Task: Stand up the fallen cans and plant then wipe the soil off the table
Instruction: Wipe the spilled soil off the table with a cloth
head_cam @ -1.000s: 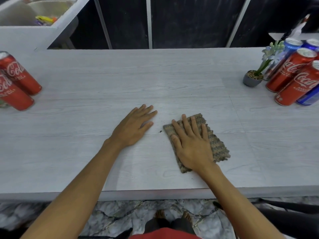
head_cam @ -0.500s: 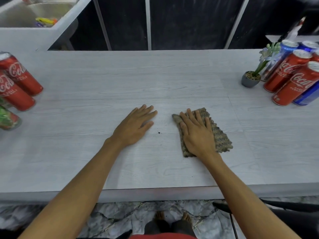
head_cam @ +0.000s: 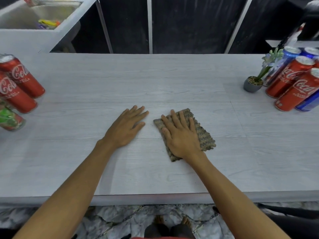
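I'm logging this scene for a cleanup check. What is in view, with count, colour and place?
Table: one, pale grey wood-grain, spans the view.
Left cans: three, two red and one green-red, far left edge, upright.
Right cans: at least five, red and blue, far right, upright.
Plant: one, grey pot, pale flowers, left of the right cans, upright.
Cloth: one, brown-grey knit, centre.
Sink: one, metal, top left.
Left hand: flat on the table, empty.
Right hand: flat on the cloth.

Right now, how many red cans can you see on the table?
4 clearly: two at the left edge, two at the right by the plant. A red sliver behind these may be a fifth.
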A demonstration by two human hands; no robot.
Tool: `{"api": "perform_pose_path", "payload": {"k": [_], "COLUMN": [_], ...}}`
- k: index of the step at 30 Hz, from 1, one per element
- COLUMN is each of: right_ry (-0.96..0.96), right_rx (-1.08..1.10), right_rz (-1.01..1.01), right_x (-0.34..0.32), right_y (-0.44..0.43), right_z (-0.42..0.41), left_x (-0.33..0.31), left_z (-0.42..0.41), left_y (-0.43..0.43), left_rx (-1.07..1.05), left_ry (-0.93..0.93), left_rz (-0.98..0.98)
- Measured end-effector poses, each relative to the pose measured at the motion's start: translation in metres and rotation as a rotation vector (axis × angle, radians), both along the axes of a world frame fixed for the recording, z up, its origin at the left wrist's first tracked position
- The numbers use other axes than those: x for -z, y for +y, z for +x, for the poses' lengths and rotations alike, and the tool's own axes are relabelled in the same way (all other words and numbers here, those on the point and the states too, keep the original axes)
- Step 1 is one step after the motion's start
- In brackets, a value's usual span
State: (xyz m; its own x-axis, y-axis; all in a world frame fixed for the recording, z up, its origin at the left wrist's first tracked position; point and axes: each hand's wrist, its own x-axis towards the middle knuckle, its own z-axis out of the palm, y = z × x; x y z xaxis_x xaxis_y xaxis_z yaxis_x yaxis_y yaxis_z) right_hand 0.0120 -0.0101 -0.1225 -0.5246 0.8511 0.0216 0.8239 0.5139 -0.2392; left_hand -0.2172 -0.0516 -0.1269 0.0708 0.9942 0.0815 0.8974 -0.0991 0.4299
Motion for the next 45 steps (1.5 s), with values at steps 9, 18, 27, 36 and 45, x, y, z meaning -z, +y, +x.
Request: {"api": "perform_pose_path", "payload": {"k": [9,18,27,36,45], "right_ry": [-0.004,0.012,0.197,0.016,-0.027], "right_rx": [-0.031,0.047,0.007,-0.113,-0.034], "right_rz": [0.004,-0.012,-0.096,0.003,-0.014], "right_x": [-0.001,-0.002,-0.013,-0.001,0.0], "right_y": [-0.011,0.009,-0.006,-0.02,-0.001], "right_z": [-0.012,0.001,-0.001,-0.036,-0.046], "left_x": [0.0,0.002,-0.007,0.0,0.001], "left_z": [0.001,-0.001,-0.005,-0.016,-0.017], "left_y": [0.0,0.0,-0.005,-0.019,-0.019], "left_rx": [0.001,-0.005,-0.037,-0.032,-0.021], "left_ry": [0.01,0.015,-0.105,0.017,0.054], "left_rz": [0.003,0.007,-0.003,-0.031,-0.025]}}
